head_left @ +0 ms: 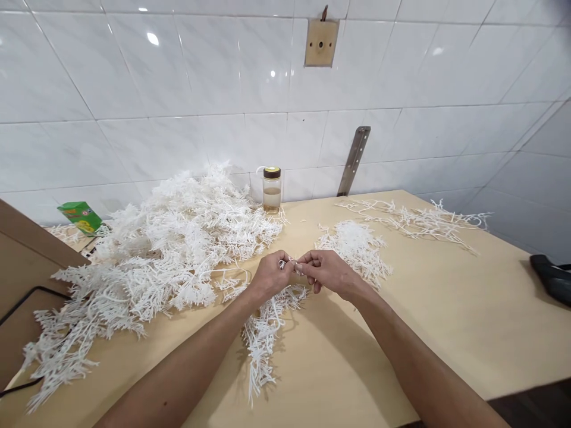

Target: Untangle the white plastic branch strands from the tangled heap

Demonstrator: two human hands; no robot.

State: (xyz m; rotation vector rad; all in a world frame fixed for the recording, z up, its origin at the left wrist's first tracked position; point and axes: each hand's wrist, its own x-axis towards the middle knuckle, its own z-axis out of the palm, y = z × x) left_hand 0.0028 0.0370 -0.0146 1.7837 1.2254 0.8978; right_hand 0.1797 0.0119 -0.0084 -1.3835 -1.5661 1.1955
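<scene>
One big heap of white branching sprigs (178,232) fills the left of the frame, spread over the table (464,315); its strands look tangled, so any single piece is best eased out by its stem. Just left of the lower centre, a white sprig (262,340) trails below the left hand (272,274). At the centre of the frame, that hand pinches the sprig's upper end, and the right hand (328,270) meets it there, fingertips closed on the same spot; exactly which strand each grips is too small to make out. Done well, this calls for the left to act as a steady anchor close to the pinch while the right works in short, controlled movements, since a long tug could bend or snap a thin stem. Right of centre lies a small pile of short white pieces (352,246); farther right, sparse white strands (413,223) lie well apart, a separation worth keeping to avoid fresh tangles.
</scene>
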